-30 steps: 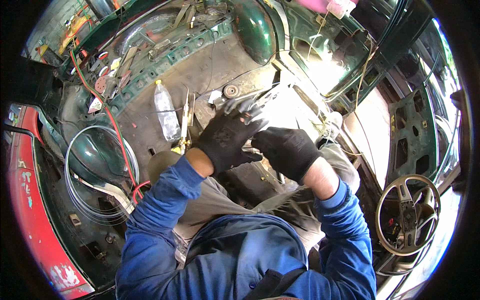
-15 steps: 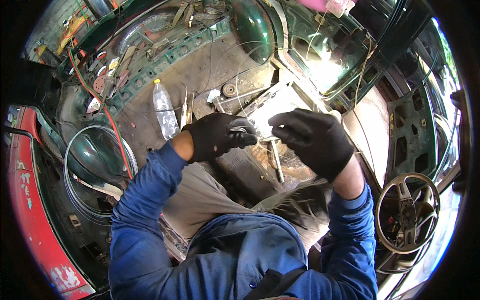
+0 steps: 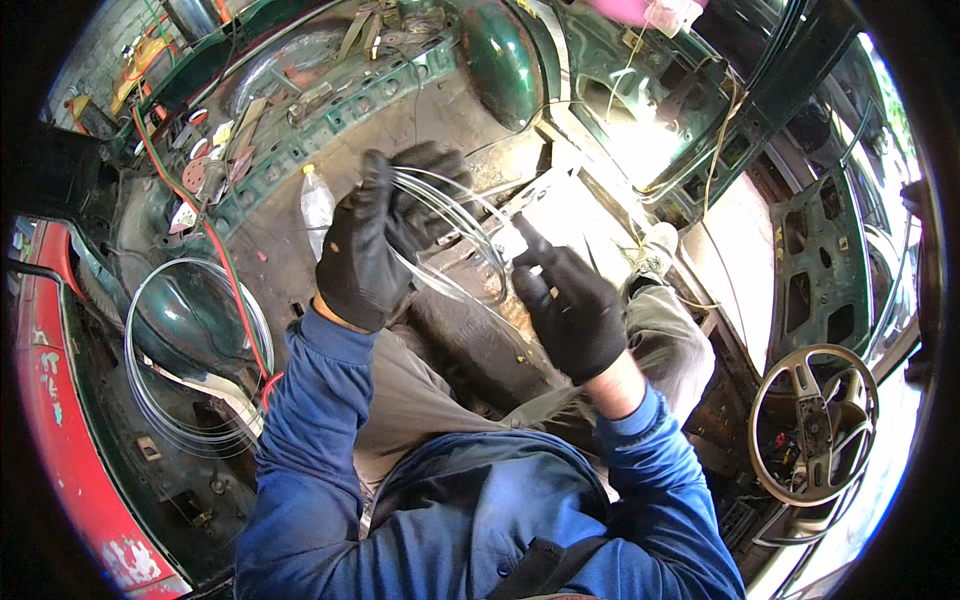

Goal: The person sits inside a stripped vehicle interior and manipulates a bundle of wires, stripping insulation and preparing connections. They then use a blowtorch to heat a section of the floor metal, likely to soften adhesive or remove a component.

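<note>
My left hand [image 3: 365, 245], in a black glove, holds a small coil of silvery wire [image 3: 440, 210] between thumb and fingers. The loops stretch rightward from the palm, tilted down toward my other hand. My right hand [image 3: 575, 310], also gloved in black, is closed at the coil's right end, its fingertips on the strands. Its index finger reaches up along the loops; exactly which strands are pinched is hard to see in the glare. Behind my left wrist stands or lies a clear plastic bottle [image 3: 318, 205] with a yellow cap, partly covered.
A larger wire coil [image 3: 135, 350] rests at left, crossed by a red hose [image 3: 222, 255]. A steering wheel [image 3: 815, 425] is at right. Sanding discs [image 3: 203, 176] and scraps lie on the green metal ledge. My shoe [image 3: 656, 250] is beside the bright sill. A red panel [image 3: 60, 400] edges the left.
My left hand has risen and turned, and the wire coil now shows as wide loops. My right hand has moved left and down to the coil. My right leg has shifted, bringing the shoe into sight.
</note>
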The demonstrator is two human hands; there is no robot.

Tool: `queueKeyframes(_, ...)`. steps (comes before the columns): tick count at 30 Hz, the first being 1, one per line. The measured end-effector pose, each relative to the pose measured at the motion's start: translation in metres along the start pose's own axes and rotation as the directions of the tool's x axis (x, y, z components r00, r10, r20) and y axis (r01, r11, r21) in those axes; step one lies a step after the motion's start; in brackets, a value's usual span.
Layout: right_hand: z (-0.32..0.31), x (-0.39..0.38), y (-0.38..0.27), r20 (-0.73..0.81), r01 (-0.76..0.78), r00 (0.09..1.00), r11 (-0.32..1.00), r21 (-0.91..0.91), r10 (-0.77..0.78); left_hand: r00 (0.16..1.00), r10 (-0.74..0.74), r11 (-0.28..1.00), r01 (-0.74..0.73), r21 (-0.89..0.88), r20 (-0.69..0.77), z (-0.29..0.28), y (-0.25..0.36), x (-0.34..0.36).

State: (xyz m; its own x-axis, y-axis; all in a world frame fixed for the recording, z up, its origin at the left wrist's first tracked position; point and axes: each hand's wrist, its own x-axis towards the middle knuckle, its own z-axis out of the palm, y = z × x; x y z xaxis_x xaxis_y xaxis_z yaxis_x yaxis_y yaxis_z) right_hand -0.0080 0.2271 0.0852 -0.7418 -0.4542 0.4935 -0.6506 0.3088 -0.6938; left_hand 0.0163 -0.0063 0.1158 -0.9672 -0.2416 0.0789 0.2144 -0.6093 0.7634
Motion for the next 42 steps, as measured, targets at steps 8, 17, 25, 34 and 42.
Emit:
queueKeyframes(8,0.022,-0.021,-0.001,0.078,-0.105,0.992,0.993,0.05,0.101,0.988,0.129,0.954,-0.099,-0.282,0.09,-0.021,0.003,0.005)
queueKeyframes(17,0.002,-0.006,-0.008,0.294,-0.41,0.902,0.845,0.345,0.317,0.982,0.099,0.939,-0.039,-0.341,0.16,-0.037,-0.006,0.011)
queueKeyframes(25,-0.036,0.018,0.044,0.434,0.169,0.897,0.97,-0.175,-0.078,0.86,0.4,0.248,-0.436,0.865,0.318,-0.075,-0.022,0.012)
queueKeyframes(34,-0.001,0.004,0.018,0.59,0.242,0.804,0.949,-0.202,-0.079,0.729,-0.387,-0.19,-0.663,0.724,0.565,-0.022,-0.058,-0.011)
queueKeyframes(42,-0.022,0.016,0.041,0.577,0.241,0.816,0.929,-0.279,-0.038,0.669,-0.591,0.157,-0.452,0.878,0.45,-0.033,-0.047,0.003)
